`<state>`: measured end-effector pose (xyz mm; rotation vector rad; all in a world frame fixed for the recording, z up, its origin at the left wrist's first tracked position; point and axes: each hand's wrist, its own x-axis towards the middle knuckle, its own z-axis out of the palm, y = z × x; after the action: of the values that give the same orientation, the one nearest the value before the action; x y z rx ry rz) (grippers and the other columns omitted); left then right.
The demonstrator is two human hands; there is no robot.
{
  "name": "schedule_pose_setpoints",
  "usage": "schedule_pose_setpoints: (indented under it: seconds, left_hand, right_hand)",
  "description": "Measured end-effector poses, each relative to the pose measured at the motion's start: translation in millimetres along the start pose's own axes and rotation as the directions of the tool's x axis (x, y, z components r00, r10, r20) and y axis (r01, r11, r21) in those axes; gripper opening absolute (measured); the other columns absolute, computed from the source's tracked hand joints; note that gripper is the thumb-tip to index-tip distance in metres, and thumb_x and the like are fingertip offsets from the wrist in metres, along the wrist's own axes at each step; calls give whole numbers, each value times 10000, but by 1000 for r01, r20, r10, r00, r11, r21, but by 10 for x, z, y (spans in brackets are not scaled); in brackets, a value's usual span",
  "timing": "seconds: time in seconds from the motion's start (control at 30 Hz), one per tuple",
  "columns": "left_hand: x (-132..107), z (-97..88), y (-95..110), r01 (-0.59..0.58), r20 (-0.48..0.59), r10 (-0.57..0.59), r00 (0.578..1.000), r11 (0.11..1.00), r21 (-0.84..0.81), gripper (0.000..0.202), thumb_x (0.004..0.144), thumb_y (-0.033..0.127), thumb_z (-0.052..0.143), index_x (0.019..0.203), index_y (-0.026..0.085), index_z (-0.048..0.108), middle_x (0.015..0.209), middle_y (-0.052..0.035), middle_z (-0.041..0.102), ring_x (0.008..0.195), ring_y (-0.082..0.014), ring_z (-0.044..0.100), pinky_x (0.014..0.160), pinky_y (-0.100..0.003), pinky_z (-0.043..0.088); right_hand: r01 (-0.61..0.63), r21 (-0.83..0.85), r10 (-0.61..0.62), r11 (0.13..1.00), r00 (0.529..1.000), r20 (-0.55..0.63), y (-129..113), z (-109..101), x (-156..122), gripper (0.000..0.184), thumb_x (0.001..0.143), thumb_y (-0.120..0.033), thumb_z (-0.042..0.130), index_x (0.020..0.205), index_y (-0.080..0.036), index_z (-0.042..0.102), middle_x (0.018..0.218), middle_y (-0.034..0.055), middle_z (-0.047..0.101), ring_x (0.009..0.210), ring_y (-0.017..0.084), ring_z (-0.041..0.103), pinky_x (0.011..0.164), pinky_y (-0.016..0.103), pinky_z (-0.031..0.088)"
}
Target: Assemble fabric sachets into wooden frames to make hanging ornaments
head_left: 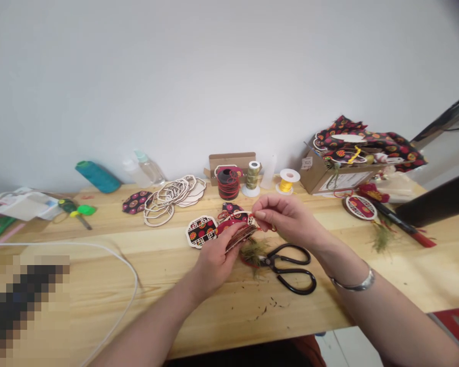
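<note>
My left hand (215,261) is closed around a round ornament (237,233) of patterned red fabric in a pale wooden frame, held on edge above the wooden table (168,306). My right hand (286,216) pinches a thin red cord (252,216) at the ornament's top edge. A green tassel (254,251) hangs below the ornament onto the table. Black scissors (290,265) lie just right of the tassel, under my right wrist. A finished ornament with a lattice frame (201,230) lies flat left of my left hand.
At the back stand a pile of empty wooden frames (172,198), a red cord spool (228,183), a green thread spool (252,178), a yellow spool (286,182) and a cardboard box of fabric (340,168). A teal thread cone (97,177) and white cable (126,275) lie left.
</note>
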<state>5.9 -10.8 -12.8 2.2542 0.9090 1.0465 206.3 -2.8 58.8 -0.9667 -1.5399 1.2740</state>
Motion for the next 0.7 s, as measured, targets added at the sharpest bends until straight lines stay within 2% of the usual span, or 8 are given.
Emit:
schedule_pose_setpoints:
  seconds: [0.13,0.2,0.47,0.7]
  left_hand:
    - [7,-11,21,3,11,-3,1000,1000,6,448,916,199,516,1356,234,438,1165,-67,707,1017,-185,692,874,-306,560]
    - [4,-18,29,25,28,-25,999,1000,12,441,918,210,513,1353,224,439,1160,-75,708,1008,-193,695,865,-321,565]
    - [-19,-16,11,48,51,-50,997,998,48,432,912,183,508,1337,227,444,1167,-61,706,991,-180,700,847,-287,561]
    - [4,-27,37,46,53,-48,997,998,46,412,913,189,510,1320,217,455,1151,-59,713,977,-176,704,838,-274,561]
  right_hand:
    - [61,-124,-71,990,994,-83,78,43,-54,83,800,-223,617,738,-178,648,656,-21,606,613,91,522,588,237,439]
    - [67,-135,-83,989,990,-111,122,46,-70,88,794,-226,625,726,-181,659,657,-19,615,623,96,532,600,244,445]
    - [-59,-21,56,998,990,-130,166,12,-50,129,778,-276,638,704,-172,656,591,-26,602,523,74,477,504,225,399]
    - [-151,94,162,984,980,-118,178,11,-49,145,761,-290,665,714,-153,648,576,-14,613,509,76,502,486,228,395]
